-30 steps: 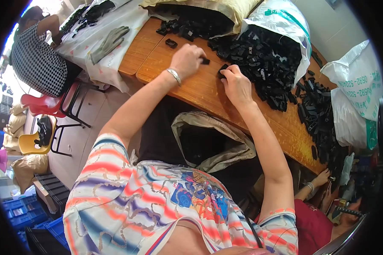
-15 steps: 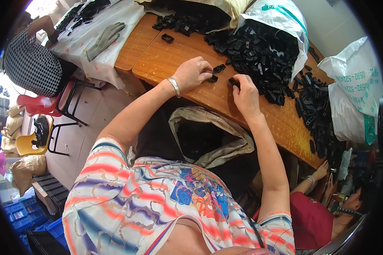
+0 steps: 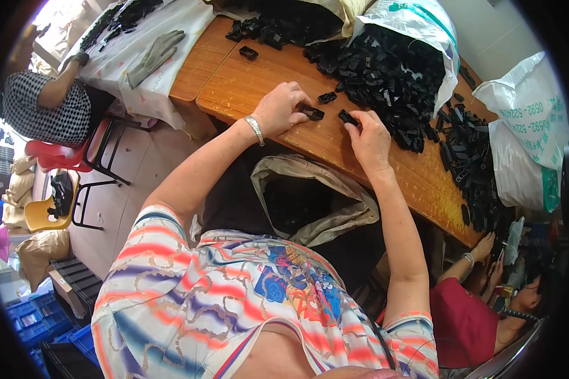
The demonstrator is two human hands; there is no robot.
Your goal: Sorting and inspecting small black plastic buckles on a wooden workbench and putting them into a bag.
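1. The near edge of the wooden counter [image 3: 231, 98] slants from upper left to lower right, passing close by both my wrists.
2. Below that edge gapes the beige sack [image 3: 273, 165], its mouth facing up between my forearms.
3. My open room is the bare wood up and to the left, where one lone black part [image 3: 248, 53] lies; beyond my right hand the black heap [image 3: 398, 82] crowds the surface.
4. The black frame [image 3: 313, 113] is small and oblong, with wood showing through its middle.
5. The dark piece [image 3: 348, 118] is probably of similar kind, but my fingers cover much of it.
6. My left grip [image 3: 300, 111] pinches the black frame, which juts rightward from thumb and fingers.
7. My right grip [image 3: 353, 120] pinches the dark piece at its left side, just above the counter.
8. A loose clip [image 3: 327, 98] lies between both hands, slightly farther from me, touching neither.
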